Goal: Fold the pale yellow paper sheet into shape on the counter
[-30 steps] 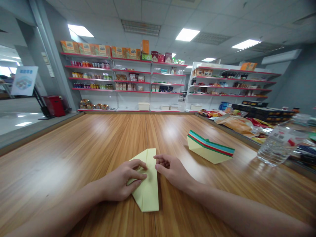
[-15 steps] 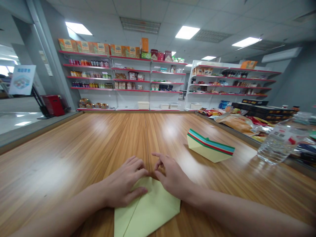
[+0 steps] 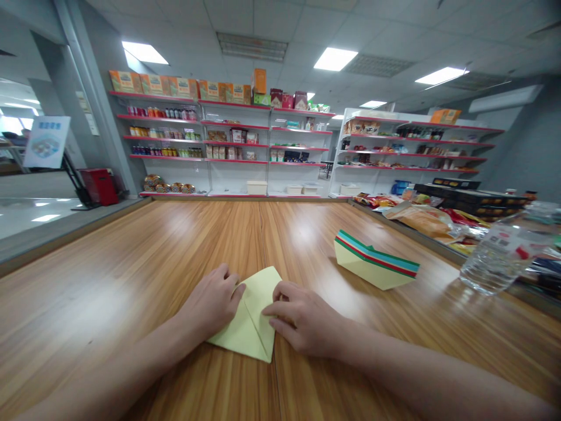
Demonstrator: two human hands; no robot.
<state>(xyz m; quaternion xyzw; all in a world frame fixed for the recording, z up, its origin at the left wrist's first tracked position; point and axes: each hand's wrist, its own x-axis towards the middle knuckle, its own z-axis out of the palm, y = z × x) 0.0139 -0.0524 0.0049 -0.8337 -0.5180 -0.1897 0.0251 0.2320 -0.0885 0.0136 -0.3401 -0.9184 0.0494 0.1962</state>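
Note:
A folded sheet of pale yellow paper lies on the wooden table, a diagonal fold seam crossing its upper face. At its left edge, my left hand is closed, thumb on top and the other fingers bent along the side. My right hand grips the right edge with curled fingers, their tips resting on the paper near the seam. To the right of my hands stands a folded paper boat, pale yellow with a green, blue and red striped rim; neither hand touches it.
The wooden table stretches ahead. On its right stand a clear plastic bottle, snack packets and stacked black boxes. Stocked shelves line the back wall. A sign board and a red box are at left.
The paper has been turned and moved away from me, its seam now slanting the other way. My right hand has come down onto its right edge, and my left hand has shifted along the left edge.

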